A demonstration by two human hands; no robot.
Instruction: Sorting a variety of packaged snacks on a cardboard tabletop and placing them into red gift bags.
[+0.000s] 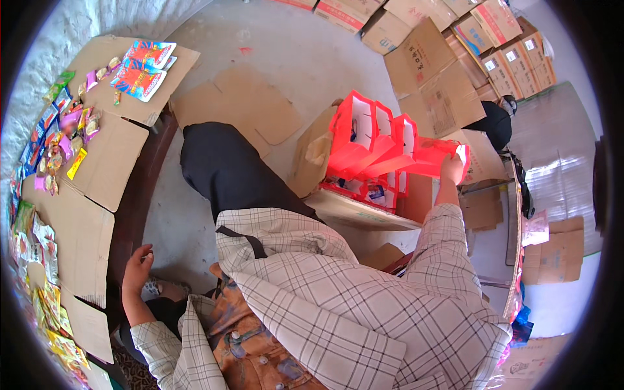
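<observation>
My right hand is closed round the end of a red paper bag, tilted on its side above an open cardboard box. More red bags with white insides stand in a leaning row in that box, right beside the held one. Lower in the box are other red bags with small packets showing inside. My left hand hangs at the left, near the edge of the cardboard-covered table, with its fingers apart and nothing in them.
Cardboard sheets cover the table at the left, bearing snack packets and red-and-blue pouches. Flattened cardboard lies on the floor. Cartons are stacked at the far right, near a dark bag.
</observation>
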